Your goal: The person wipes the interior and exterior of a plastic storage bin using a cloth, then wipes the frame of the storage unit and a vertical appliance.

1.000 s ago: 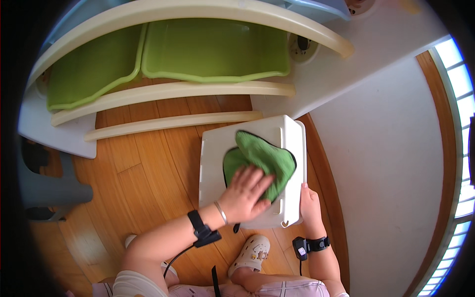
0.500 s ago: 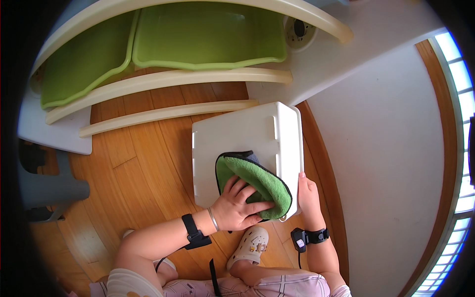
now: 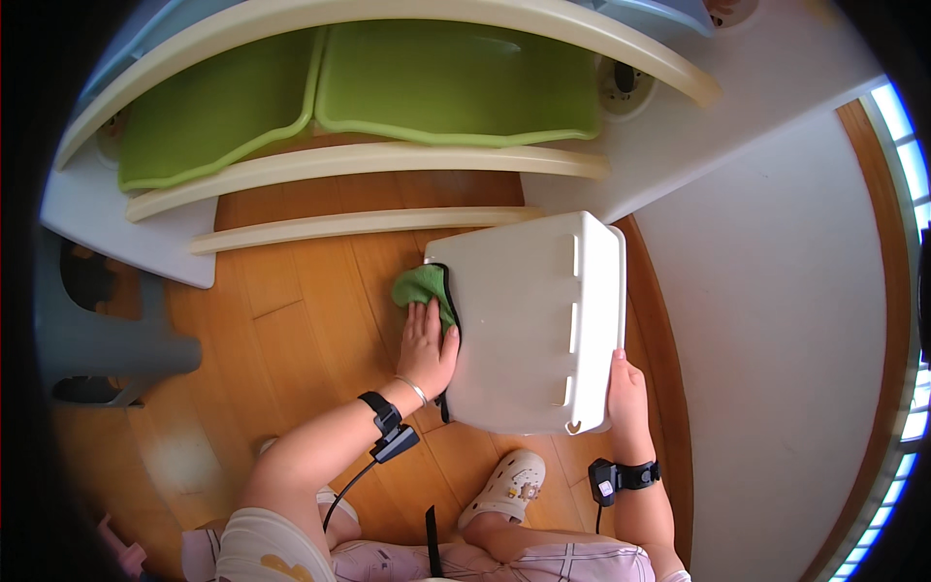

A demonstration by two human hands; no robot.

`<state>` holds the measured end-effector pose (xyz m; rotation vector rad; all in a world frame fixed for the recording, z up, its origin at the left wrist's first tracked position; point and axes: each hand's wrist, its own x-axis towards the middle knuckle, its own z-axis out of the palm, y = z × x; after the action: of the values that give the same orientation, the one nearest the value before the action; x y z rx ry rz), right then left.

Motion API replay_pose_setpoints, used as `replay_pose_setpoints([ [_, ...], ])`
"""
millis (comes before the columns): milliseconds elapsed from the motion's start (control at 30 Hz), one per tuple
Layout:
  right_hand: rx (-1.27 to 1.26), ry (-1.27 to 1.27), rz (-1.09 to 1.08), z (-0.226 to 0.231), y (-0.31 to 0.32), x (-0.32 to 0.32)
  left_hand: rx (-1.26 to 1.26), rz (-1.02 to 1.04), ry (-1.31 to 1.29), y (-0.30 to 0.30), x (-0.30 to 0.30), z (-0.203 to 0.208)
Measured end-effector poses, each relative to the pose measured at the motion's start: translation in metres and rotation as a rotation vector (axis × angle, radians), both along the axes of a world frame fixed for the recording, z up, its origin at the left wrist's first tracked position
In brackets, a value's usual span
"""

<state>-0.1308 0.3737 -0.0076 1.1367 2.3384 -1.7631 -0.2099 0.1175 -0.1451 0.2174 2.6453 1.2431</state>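
A white plastic bin (image 3: pixel 514 325) is tipped on its side in front of me, its rim on the right. My right hand (image 3: pixel 628 393) grips that rim near its lower corner, thumb on top; its other fingers are mostly hidden. At the bin's left edge, my left hand (image 3: pixel 427 354) holds a green cloth (image 3: pixel 419 283) with black edging against the plastic. Its fingers lie along the cloth, and the thumb rests near the bin's edge. Part of the cloth is hidden under the hand.
Ahead stands a rack with cream rails (image 3: pixel 369 163) and green bins (image 3: pixel 456 82). A grey plastic stool (image 3: pixel 116 335) is at the left. To the right is a white wall (image 3: pixel 766 320) with wooden trim. My shoe (image 3: pixel 509 485) is on the wooden floor (image 3: pixel 291 339) below the bin.
My left hand and the cloth have moved from the bin's broad face to its left edge, and the cloth has bunched up. The right hand still grips the rim. The view has shifted slightly.
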Motion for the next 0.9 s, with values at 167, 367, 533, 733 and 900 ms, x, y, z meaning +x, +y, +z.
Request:
replay_pose_setpoints([
  [167,0.013,-0.046,0.029,-0.002,0.006,0.002,0.015,-0.050,0.021,-0.007,0.050,0.014],
  [367,0.060,-0.043,0.024,0.003,0.002,0.000,0.020,-0.028,0.055,-0.005,0.039,0.013],
  [533,0.067,-0.041,0.030,0.000,0.001,0.001,-0.083,-0.145,0.049,-0.017,-0.020,0.010],
  [733,0.058,-0.034,0.001,0.000,-0.007,0.005,-0.053,-0.172,0.037,-0.009,-0.061,0.006],
  [900,0.060,-0.034,0.000,-0.002,-0.003,0.007,-0.050,-0.209,-0.057,-0.004,-0.066,0.009],
])
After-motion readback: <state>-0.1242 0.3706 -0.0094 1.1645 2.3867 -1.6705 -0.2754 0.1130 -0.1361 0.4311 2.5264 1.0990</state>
